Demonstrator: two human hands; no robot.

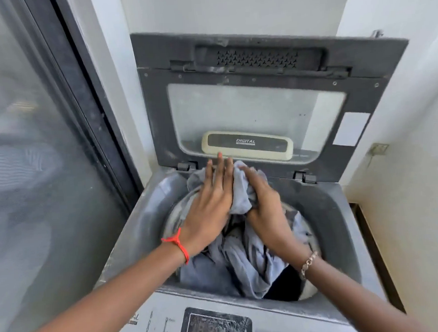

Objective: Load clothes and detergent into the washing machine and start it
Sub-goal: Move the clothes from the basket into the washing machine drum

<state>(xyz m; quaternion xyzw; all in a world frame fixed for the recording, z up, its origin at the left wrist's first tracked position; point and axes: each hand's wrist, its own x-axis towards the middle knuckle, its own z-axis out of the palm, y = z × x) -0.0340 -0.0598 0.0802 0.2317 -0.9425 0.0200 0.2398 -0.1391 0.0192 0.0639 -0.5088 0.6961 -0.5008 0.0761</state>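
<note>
Grey washing machine (325, 210): standing with lid (158, 113) raised.
Clothes (244, 261): lying bunched in the drum, pale grey-blue.
Left hand (210, 202): pressing flat, fingers spread, gripping nothing.
Right hand (264, 206): clenching a fold of cloth.

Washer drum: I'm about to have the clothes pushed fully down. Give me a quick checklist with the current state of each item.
1. Lid fully raised, clear of the opening: ok.
2. Grey garment inside the drum: not ok, it is bunched above the rim at the back edge.
3. Left hand flat on the cloth, fingers open: ok.
4. Right hand gripping the grey garment: ok.
5. Cloth clear of the lid hinges: cannot tell, the fabric sits close to the left one.
6. Detergent added: cannot tell, none is visible.
7. Control panel display: cannot tell, too blurred.
</note>
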